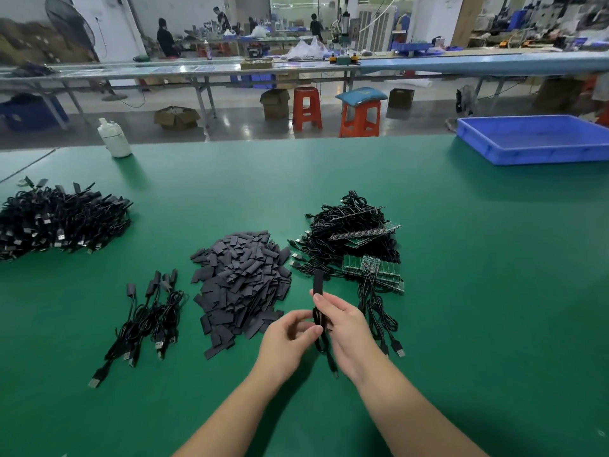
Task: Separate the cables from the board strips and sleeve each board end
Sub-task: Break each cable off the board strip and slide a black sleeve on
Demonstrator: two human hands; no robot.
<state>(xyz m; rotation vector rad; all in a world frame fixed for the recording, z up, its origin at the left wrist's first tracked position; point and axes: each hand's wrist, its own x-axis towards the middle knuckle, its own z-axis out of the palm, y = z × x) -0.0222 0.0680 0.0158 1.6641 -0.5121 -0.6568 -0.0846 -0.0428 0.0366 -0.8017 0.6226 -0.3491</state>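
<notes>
Green table (428, 324). On it: sleeve pile (242, 285) mid; cable-board heap (356, 245) just right; sleeved cables (148, 318) left; cable heap (59, 222) left edge; bottle (113, 138), blue tray (540, 140) far edge.

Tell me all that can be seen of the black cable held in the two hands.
The thin black cable is folded into a loose bundle and held above the green table mat. A flat black sleeve covers its upper end and stands upright. The right hand grips the bundle; the left hand pinches it from the side. Its lower end hangs down below the hands.
</notes>
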